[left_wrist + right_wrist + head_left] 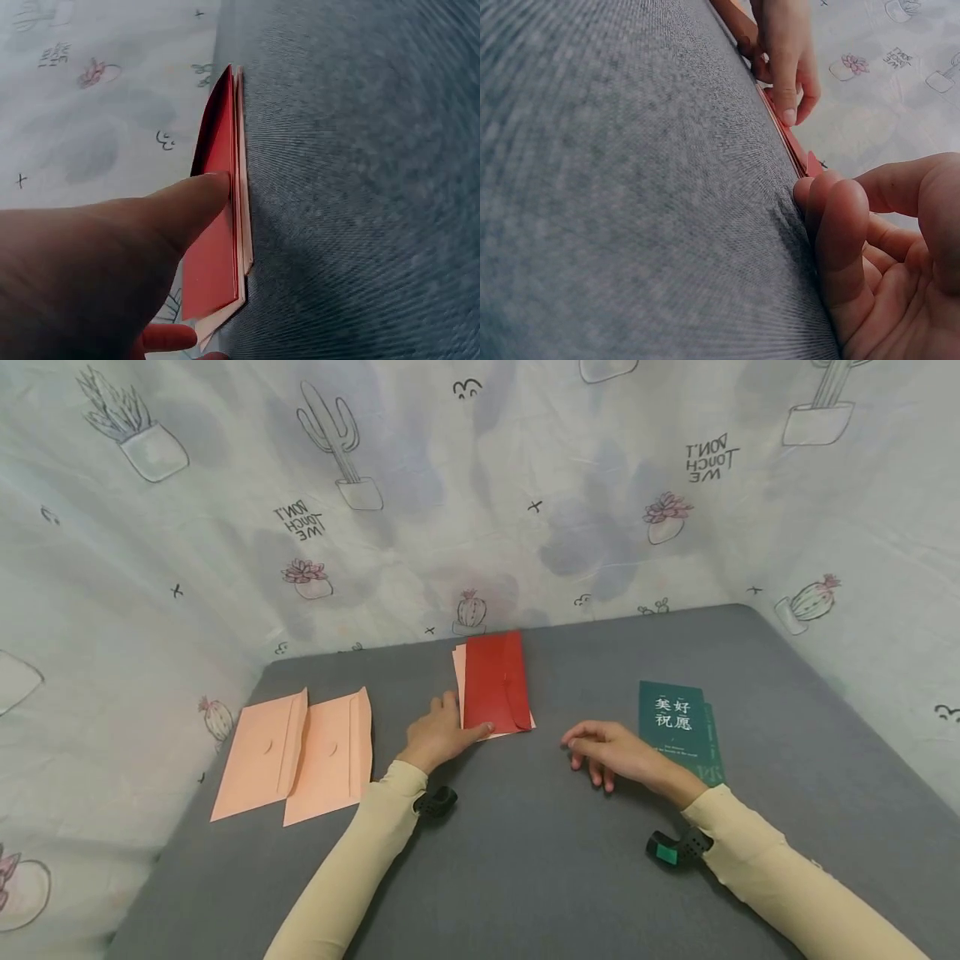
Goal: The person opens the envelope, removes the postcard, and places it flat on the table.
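The near part of the desk (pixel 525 877) is crossed by two cream sleeves (pixel 795 885), at whose cuffs black bands (pixel 437 803) are worn. Toward the desk's left edge, two peach envelopes (pixel 330 768) are laid side by side, slightly overlapped, with their flap ends turned to the right. Right of the desk's middle, the right hand (pixel 611 752) is held with its fingers loosely bent and nothing gripped. Green cards (pixel 678 710), overlapped and printed with white characters on top, are set toward the right edge and are partly hidden by the right wrist. Farther off, the stack is touched by the left hand (pixel 442 731): its thumb is laid on the near left corner of a red envelope (pixel 491 685), and its fingers are spread apart from the thumb, beside the stack's left side. The red envelope is placed near the middle of the desk's far edge, on top of peach paper (pixel 460 681) that is seen along its left and near sides. Beyond that edge, a pale cloth (pixel 487 527) printed with potted cacti is hung.
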Tool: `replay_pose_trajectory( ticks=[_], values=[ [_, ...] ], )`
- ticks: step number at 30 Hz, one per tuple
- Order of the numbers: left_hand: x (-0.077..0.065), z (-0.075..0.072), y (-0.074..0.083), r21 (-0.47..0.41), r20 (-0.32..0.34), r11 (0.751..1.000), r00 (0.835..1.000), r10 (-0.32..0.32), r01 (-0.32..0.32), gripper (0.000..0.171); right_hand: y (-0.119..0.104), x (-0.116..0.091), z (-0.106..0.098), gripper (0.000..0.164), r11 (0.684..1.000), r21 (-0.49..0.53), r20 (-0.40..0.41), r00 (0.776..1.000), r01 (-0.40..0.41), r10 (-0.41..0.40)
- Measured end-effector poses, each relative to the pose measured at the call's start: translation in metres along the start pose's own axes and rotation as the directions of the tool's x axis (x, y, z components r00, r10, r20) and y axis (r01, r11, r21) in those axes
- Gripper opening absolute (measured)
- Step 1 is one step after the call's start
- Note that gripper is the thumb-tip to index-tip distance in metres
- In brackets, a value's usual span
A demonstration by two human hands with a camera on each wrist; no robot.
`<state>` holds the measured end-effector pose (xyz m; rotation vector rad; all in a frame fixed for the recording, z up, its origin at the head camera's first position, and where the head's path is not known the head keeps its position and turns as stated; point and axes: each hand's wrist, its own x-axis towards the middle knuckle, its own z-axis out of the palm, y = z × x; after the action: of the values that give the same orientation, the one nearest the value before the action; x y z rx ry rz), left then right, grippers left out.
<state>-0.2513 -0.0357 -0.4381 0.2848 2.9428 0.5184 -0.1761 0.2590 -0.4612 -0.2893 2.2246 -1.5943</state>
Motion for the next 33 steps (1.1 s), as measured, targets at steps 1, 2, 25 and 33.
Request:
replay_pose_trajectory(
  ticks=[1,2,25,33],
  values=[
    [0.000,0.000,0.000,0.002,-0.001,1.000,1.000,0.007,-0.007,0.088,0.000,0.000,0.000,0.030,1.000,-0.002,-0.001,1.000,0.000,0.000],
    [0.000,0.000,-0.001,0.001,-0.002,1.000,1.000,0.010,-0.010,0.087,0.000,0.001,0.000,0.030,1.000,-0.005,-0.002,1.000,0.001,-0.001],
    [-0.002,0.005,0.000,0.078,-0.073,0.996,0.996,0.050,-0.045,0.106,-0.001,0.000,0.000,0.031,1.000,-0.012,-0.007,1.000,0.006,-0.006],
    [0.002,0.006,0.000,0.036,-0.060,0.999,0.998,0.027,-0.025,0.098,0.000,0.000,0.000,0.030,1.000,-0.008,-0.004,1.000,-0.002,0.002]
  ],
)
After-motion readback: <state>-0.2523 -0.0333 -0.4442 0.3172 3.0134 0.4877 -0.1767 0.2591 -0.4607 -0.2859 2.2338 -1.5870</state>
